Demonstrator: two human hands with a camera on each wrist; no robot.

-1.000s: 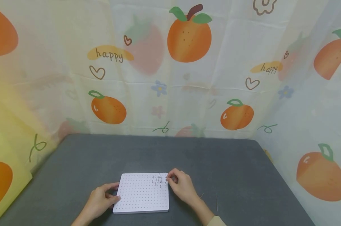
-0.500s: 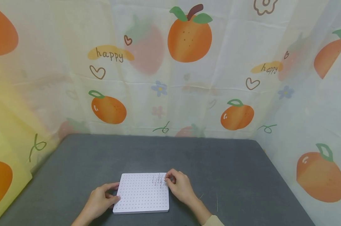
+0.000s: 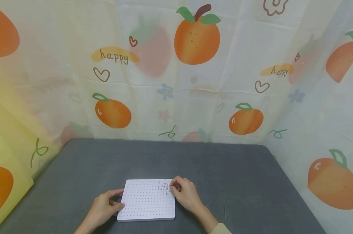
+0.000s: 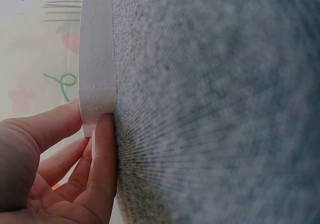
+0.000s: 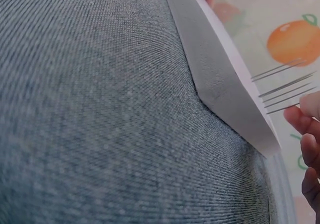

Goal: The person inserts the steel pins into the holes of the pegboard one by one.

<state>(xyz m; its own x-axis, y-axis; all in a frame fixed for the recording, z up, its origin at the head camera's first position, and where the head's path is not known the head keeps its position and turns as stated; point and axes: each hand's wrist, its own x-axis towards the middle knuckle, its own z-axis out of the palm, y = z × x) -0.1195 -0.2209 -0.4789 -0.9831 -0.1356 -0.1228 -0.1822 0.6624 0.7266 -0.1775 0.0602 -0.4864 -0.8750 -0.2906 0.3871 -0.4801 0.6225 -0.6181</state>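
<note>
A white pegboard (image 3: 147,201) with rows of small holes lies on the dark table. My left hand (image 3: 102,208) grips its left edge, the thumb on the near side of that edge; in the left wrist view the fingers (image 4: 102,169) reach round the board's side. Several thin metal needles (image 3: 162,187) stand up from the board near its far right corner. Over that corner my right hand (image 3: 187,195) pinches another needle (image 5: 282,108) between thumb and forefinger. In the right wrist view this needle's lower end is at the board's face, beside the others.
Two loose needles lie on the table (image 3: 252,188) right of the board: one needle (image 3: 224,210) by itself, another needle (image 3: 208,203) close to the right wrist. A fruit-print curtain (image 3: 194,107) hangs behind the table and along both sides.
My right hand has shifted slightly left, bringing the pinched needle from the board's right edge in over its far right corner. The left hand and the board have stayed put.
</note>
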